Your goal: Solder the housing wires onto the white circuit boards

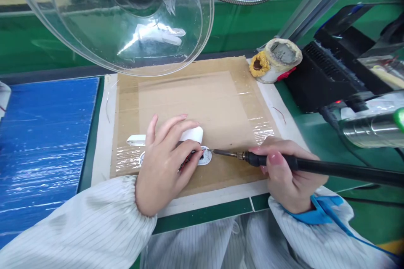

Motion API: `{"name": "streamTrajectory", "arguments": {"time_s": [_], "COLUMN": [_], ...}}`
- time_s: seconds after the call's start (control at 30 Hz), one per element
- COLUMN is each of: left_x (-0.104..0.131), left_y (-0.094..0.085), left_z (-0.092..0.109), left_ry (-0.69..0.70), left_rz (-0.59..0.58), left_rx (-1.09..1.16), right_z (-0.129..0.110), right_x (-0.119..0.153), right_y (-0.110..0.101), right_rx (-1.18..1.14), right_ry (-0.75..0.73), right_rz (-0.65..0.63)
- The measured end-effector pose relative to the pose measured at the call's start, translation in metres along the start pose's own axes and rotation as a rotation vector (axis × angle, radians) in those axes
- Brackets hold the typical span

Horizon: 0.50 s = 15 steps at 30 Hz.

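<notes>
My right hand [287,172] is wrapped round the handle of a soldering iron [271,160]. The iron's thin tip meets the right end of a small white circuit board [206,156] on the cardboard. Over that board lies my left hand [170,155], its thumb and forefinger pinched together near the iron's tip. Red and dark bits, perhaps wires, show between those fingers, but what exactly they hold is hidden. Just beyond the board, partly under my left fingers, is a white elongated plastic piece [192,135]. The middle of the board is covered by the hand.
A clear round fume hood [126,65] hangs above the work. Cardboard [217,105] covers the bench, with a blue sheet [47,134] at left. Back right stand a tip-cleaning pot with yellow sponge [259,64], a black box [325,75] and a solder-coloured metal cylinder [369,130].
</notes>
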<state>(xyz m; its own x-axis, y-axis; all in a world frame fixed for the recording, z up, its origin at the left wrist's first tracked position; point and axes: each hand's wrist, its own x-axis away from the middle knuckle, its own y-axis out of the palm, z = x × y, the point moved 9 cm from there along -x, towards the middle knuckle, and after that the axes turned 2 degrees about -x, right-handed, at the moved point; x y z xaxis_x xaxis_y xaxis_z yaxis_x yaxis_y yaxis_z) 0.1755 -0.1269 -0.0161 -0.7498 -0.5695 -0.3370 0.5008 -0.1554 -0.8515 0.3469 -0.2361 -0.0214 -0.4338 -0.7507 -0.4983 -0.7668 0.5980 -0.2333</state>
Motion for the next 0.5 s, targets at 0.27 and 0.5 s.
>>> {"name": "streamTrajectory", "arguments": {"time_s": [0.27,0.5], "left_x": [-0.0001,-0.0001], "left_y": [0.0000,0.0015], "left_z": [-0.0016,-0.0032], "left_ry": [0.013,0.020], "left_rz": [0.013,-0.021], "left_rx": [0.024,0.051], "right_z": [-0.0008,-0.0018], "right_x": [-0.0008,-0.0020], "right_y": [0.0013,0.0015], "right_rx": [0.026,0.052], "right_ry": [0.005,0.049], "right_rz": [-0.001,0.033]}}
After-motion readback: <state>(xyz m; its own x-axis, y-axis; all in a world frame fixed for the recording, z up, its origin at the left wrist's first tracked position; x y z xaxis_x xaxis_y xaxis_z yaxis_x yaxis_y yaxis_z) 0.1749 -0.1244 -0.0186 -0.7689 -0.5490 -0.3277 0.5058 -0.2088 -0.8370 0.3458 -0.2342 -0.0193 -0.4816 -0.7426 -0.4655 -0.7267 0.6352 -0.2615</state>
